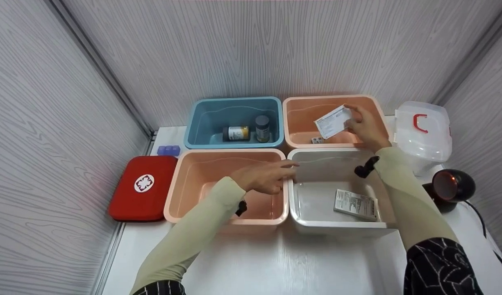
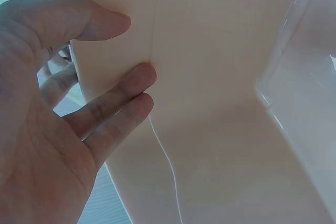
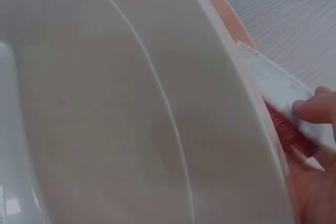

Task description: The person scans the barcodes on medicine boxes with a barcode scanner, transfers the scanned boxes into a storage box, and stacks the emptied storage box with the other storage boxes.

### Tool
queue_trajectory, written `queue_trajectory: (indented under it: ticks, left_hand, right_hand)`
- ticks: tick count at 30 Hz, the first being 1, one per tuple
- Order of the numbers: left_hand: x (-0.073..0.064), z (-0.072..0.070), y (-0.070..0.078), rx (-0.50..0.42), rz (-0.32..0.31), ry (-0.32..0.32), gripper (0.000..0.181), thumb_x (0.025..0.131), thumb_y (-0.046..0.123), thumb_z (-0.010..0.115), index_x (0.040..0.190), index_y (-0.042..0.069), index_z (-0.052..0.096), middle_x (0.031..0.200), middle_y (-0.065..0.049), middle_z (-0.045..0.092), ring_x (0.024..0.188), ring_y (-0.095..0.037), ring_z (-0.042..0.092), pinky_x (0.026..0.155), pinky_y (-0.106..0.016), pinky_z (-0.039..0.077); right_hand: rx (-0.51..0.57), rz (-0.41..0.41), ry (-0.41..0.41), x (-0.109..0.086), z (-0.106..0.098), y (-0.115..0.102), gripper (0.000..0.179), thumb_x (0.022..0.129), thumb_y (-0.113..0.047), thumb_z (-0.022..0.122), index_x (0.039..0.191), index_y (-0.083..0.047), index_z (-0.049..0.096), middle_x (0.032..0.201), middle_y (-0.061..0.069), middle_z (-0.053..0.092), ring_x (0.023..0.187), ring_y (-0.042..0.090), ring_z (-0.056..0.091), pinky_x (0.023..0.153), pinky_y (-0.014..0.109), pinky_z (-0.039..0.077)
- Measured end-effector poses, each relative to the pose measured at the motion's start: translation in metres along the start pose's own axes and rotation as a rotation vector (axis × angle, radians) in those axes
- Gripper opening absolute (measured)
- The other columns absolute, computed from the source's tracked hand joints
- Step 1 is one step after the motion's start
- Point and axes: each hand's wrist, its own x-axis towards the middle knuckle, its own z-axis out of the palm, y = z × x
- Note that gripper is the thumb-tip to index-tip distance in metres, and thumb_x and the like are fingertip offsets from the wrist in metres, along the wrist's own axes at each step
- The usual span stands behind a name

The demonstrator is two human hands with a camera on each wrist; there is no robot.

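My right hand (image 1: 364, 126) pinches a flat white medicine box (image 1: 332, 121) by its right end, over the rear peach bin (image 1: 302, 103). The right wrist view shows a red side on this box (image 3: 289, 127), partly hidden behind the white bin's rim. Below it in the rear bin lies a small white item (image 1: 317, 140). My left hand (image 1: 264, 177) is over the front peach bin (image 1: 226, 153), its fingers loosely extended across the rim beside the white bin (image 1: 316, 172). In the left wrist view, two fingertips (image 2: 140, 80) lie against the peach wall, thumb apart from them.
A printed box (image 1: 356, 204) lies in the white bin. The blue bin (image 1: 210, 108) holds two bottles (image 1: 262, 129). At left sit a red first-aid case (image 1: 142, 188) and a purple pill organizer (image 1: 168, 150). A clear lidded box (image 1: 423, 133) and black lamp (image 1: 451, 186) stand right.
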Motion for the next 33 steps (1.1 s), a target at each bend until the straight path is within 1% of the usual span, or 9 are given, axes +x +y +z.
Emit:
queue_trajectory:
  ticks: [5,11,13,16,19,22,25,29,33]
  left_hand:
    - [0.001,-0.001,0.002,0.016,0.007,0.003,0.047,0.103,0.008,0.063,0.147,0.025,0.061,0.181,0.0,0.024,0.155,-0.028,0.047,0.121,-0.044,0.049]
    - [0.0,-0.004,0.003,0.036,0.015,-0.001,0.048,0.101,0.005,0.061,0.146,0.022,0.06,0.182,-0.003,0.023,0.151,-0.029,0.05,0.112,-0.042,0.053]
    - [0.0,-0.004,0.002,0.03,0.02,-0.002,0.048,0.101,0.004,0.061,0.146,0.02,0.06,0.182,-0.004,0.023,0.152,-0.03,0.049,0.112,-0.044,0.052]
    - [-0.001,-0.004,0.001,0.019,0.012,0.002,0.047,0.101,0.005,0.062,0.146,0.02,0.061,0.182,-0.004,0.023,0.154,-0.031,0.047,0.118,-0.045,0.049]
    - [-0.002,-0.005,0.0,0.019,0.0,0.006,0.047,0.102,0.005,0.062,0.145,0.022,0.06,0.181,-0.002,0.024,0.152,-0.029,0.049,0.118,-0.045,0.05]
    - [-0.002,-0.005,-0.001,0.025,-0.008,0.014,0.047,0.102,0.005,0.062,0.146,0.023,0.06,0.181,-0.001,0.025,0.149,-0.029,0.051,0.116,-0.044,0.051]
    - [-0.001,-0.004,-0.001,0.018,-0.016,0.009,0.048,0.101,0.005,0.062,0.146,0.023,0.061,0.182,0.0,0.024,0.148,-0.03,0.052,0.113,-0.045,0.053]
    - [0.0,-0.001,-0.001,0.012,-0.015,0.001,0.048,0.101,0.005,0.062,0.146,0.022,0.061,0.182,0.0,0.023,0.15,-0.031,0.051,0.114,-0.046,0.052]
    - [0.001,-0.001,0.0,0.011,-0.02,0.002,0.046,0.102,0.006,0.061,0.144,0.025,0.061,0.182,0.002,0.023,0.151,-0.031,0.051,0.114,-0.045,0.052]
  right_hand:
    - [-0.018,0.024,0.079,-0.005,-0.002,0.0,0.056,0.114,-0.022,0.052,0.168,-0.014,0.04,0.179,0.013,0.028,0.163,0.042,0.028,0.131,0.059,0.03]
    - [0.139,-0.167,0.092,-0.029,-0.007,-0.009,0.04,0.111,-0.022,0.062,0.147,-0.006,0.063,0.141,0.005,0.063,0.12,0.02,0.069,0.103,0.031,0.059]
    - [0.164,-0.255,0.01,-0.041,-0.009,-0.012,0.033,0.11,-0.019,0.064,0.139,-0.001,0.068,0.127,0.002,0.068,0.105,0.015,0.073,0.091,0.024,0.061]
    - [0.175,-0.316,-0.213,-0.058,-0.013,-0.015,0.03,0.11,-0.013,0.064,0.132,0.007,0.068,0.119,0.013,0.073,0.098,0.017,0.075,0.088,0.026,0.063]
    - [0.131,-0.26,-0.469,-0.071,-0.014,-0.014,0.035,0.11,-0.013,0.064,0.137,0.008,0.065,0.13,0.022,0.071,0.108,0.02,0.077,0.095,0.033,0.063]
    - [0.004,-0.153,-0.645,-0.078,-0.012,-0.003,0.041,0.109,-0.019,0.067,0.144,0.002,0.063,0.142,0.022,0.068,0.123,0.022,0.073,0.105,0.035,0.059]
    - [-0.19,-0.093,-0.752,-0.082,-0.006,0.012,0.045,0.105,-0.026,0.071,0.146,-0.007,0.065,0.147,0.019,0.066,0.131,0.027,0.067,0.107,0.036,0.055]
    - [-0.393,-0.022,-0.875,-0.087,0.004,0.027,0.053,0.103,-0.026,0.073,0.149,-0.002,0.06,0.146,0.026,0.063,0.135,0.043,0.063,0.104,0.051,0.057]
    - [-0.608,0.036,-0.897,-0.092,0.014,0.039,0.064,0.099,-0.033,0.079,0.15,-0.001,0.058,0.141,0.025,0.064,0.132,0.045,0.061,0.106,0.061,0.054]
